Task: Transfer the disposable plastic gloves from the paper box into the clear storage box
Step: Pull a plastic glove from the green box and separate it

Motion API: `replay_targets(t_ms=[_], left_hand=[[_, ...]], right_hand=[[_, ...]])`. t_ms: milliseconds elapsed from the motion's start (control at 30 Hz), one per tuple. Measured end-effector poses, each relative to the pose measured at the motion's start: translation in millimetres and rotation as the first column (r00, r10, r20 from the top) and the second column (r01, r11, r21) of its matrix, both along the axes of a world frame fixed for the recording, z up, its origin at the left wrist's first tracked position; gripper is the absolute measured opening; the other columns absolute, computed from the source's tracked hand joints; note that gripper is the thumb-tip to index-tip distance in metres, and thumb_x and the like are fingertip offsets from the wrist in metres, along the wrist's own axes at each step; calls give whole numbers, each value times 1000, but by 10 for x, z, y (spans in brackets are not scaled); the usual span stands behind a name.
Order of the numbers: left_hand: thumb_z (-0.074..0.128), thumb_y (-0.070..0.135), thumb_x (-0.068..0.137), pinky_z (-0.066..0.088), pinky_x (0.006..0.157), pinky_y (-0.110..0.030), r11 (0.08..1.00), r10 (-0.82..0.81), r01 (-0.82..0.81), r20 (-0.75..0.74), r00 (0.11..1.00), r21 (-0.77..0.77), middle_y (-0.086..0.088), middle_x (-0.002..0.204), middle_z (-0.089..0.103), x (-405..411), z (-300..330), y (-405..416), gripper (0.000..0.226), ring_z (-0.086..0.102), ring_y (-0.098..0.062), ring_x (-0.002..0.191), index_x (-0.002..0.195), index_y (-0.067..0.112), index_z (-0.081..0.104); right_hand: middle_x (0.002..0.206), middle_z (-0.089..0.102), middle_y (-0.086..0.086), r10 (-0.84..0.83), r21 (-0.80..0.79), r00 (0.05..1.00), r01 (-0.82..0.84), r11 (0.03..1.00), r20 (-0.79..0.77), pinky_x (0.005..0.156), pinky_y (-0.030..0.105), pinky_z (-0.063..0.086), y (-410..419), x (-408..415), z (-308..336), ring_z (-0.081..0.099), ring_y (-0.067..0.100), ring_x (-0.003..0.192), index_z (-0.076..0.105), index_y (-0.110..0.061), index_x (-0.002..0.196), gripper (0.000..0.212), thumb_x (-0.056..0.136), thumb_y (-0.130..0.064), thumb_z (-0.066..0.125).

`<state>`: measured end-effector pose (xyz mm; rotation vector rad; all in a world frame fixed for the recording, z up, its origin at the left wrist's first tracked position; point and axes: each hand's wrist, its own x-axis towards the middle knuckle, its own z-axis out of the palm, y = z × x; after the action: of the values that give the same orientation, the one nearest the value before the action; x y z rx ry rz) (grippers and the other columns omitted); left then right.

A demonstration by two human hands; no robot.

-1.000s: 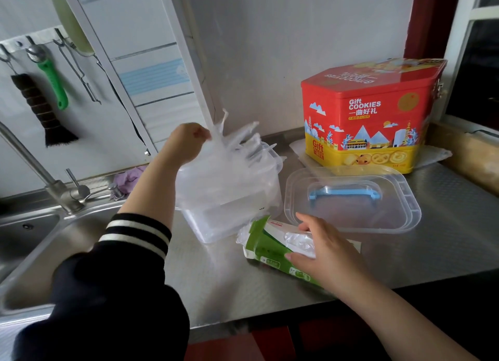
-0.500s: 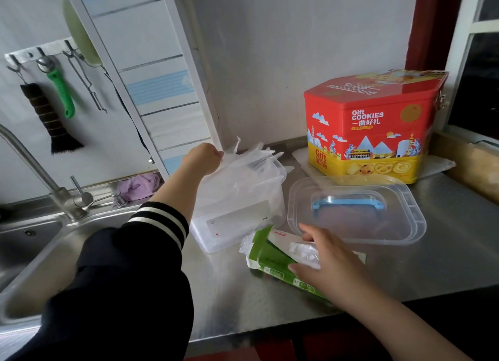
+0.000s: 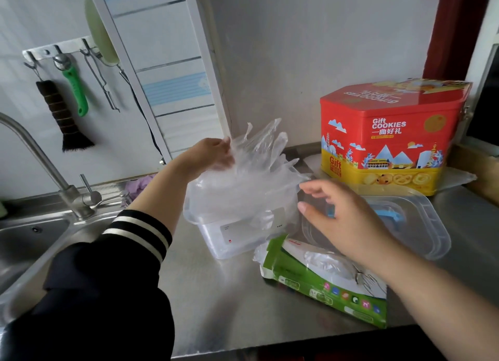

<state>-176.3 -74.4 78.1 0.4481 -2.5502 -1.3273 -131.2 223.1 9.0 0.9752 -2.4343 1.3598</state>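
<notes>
Gloves going into the clear box, L hand gripping the bunch.

We've got our left hand clamped on the wad of plastic gloves, w/ the wad sitting in and spilling over the top of the clear box at mid-counter. Our right hand hovers just right of that box, fingers apart and relaxed, holding nothing, near the wad's right edge; can't tell if it touches. The green-and-white paper box lies flat on the near side, more gloves showing thru its torn top. The clear lid w/ blue handle rests on the counter to the right, cookie tin behind it. Sink is far left.
</notes>
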Motion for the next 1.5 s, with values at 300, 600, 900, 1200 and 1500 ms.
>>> replay_targets(t_ms=[300, 600, 900, 1200, 1500], left_hand=[[41, 44, 101, 36, 39, -12, 966, 139, -129, 29, 990, -225, 6, 46, 52, -49, -121, 35, 54, 42, 0, 25, 58, 13, 50], [39, 62, 95, 54, 73, -34, 868, 220, -143, 110, 969, -475, -6, 61, 62, -232, -168, 32, 66, 61, -27, 59, 63, 9, 60], [45, 55, 95, 44, 74, -33, 711, 117, -113, -42, 992, -694, -4, 102, 68, -14, 35, -50, 49, 61, -27, 100, 109, 14, 66], [74, 33, 83, 55, 87, -34, 526, 3, 537, 633, 775, -660, -6, 140, 37, 230, -199, 55, 87, 63, -24, 99, 152, 26, 21], [48, 42, 98, 38, 108, -39, 764, 63, 489, 803, 592, -421, -9, 145, 43, -100, -757, -101, 61, 49, -28, 126, 150, 19, 29]], right_hand=[[96, 57, 7, -225, -110, 845, 196, 974, -486, 70, 40, 49, -585, -302, 440, 55, 28, 88, 59, -12, 92, 7, 90, -19, 58], [135, 51, -6, 193, 560, 960, -47, 827, -205, 104, 35, 35, -1122, -620, 598, 43, 21, 125, 61, -32, 121, 37, 91, -53, 53], [139, 51, -2, 174, 751, 982, -169, 638, 73, 89, 28, 42, -1373, -765, 640, 53, 19, 110, 52, -26, 134, 60, 87, -63, 54], [149, 39, 2, 176, 803, 967, -253, 540, 186, 102, 31, 35, -1572, -942, 457, 43, 24, 130, 29, -22, 148, 80, 84, -47, 69], [161, 11, -7, 56, 890, 910, -415, 189, 412, 117, 38, 23, -1735, -1214, 128, 17, 22, 147, 11, -37, 153, 75, 94, -30, 58]])
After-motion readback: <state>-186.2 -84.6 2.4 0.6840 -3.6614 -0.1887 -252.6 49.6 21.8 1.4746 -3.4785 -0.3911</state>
